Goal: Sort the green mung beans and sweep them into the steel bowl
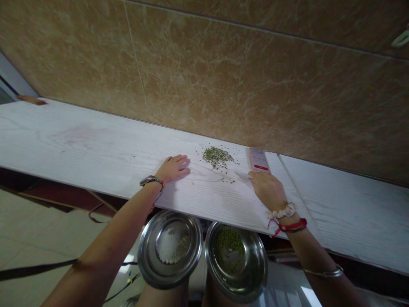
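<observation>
My left hand (174, 168) rests on the white wood-grain tabletop (111, 145), fingers stretched out to the left of a loose pile of small green beans (217, 157). Several stray beans lie around the pile, some nearer the table's front edge. To the right, my right hand (269, 187) is closed, and a thin pale card-like piece (243, 176) sticks out from its fingers toward the beans; its exact kind is unclear. Just beyond that hand lies a phone (259, 160) with a lit screen.
Two steel bowls stand on my lap below the table edge. White grains fill part of the left bowl (145, 256); green beans are in the right bowl (257, 273). A brown tiled wall (223, 76) borders the table's back. A brown object (32, 100) lies far left.
</observation>
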Demonstrator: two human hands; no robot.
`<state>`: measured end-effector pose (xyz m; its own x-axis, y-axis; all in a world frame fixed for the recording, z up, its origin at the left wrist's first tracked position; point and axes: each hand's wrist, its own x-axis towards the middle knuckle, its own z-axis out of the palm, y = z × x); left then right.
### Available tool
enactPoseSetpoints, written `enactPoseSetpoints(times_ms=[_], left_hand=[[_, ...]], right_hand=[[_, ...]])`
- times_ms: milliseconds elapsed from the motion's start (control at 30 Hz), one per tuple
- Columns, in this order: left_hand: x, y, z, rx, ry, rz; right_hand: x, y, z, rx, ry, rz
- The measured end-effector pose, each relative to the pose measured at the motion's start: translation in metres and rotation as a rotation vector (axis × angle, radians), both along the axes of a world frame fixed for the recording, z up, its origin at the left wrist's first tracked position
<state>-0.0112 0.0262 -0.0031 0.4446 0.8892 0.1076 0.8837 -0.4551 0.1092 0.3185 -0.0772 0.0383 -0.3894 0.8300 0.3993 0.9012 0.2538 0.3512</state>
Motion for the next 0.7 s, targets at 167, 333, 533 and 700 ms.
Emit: enactPoseSetpoints(times_ms=[167,333,533,700], left_hand=[[-0.001,0.0,-0.002,0.006,0.018,-0.011],[0.0,-0.001,-0.002,-0.002,0.016,-0.017],[0.0,-0.001,-0.002,0.003,0.003,-0.02],[0.0,-0.002,0.001,-0.015,0.011,-0.019]], right_hand=[[-0.008,-0.006,-0.009,-0.054,-0.039,0.027],[-0.002,-0.007,-0.004,0.06,0.025,0.073],[-0.007,0.006,0.006,0.064,0.097,0.146],[-0.015,0.01,0.005,0.001,0.077,0.163]])
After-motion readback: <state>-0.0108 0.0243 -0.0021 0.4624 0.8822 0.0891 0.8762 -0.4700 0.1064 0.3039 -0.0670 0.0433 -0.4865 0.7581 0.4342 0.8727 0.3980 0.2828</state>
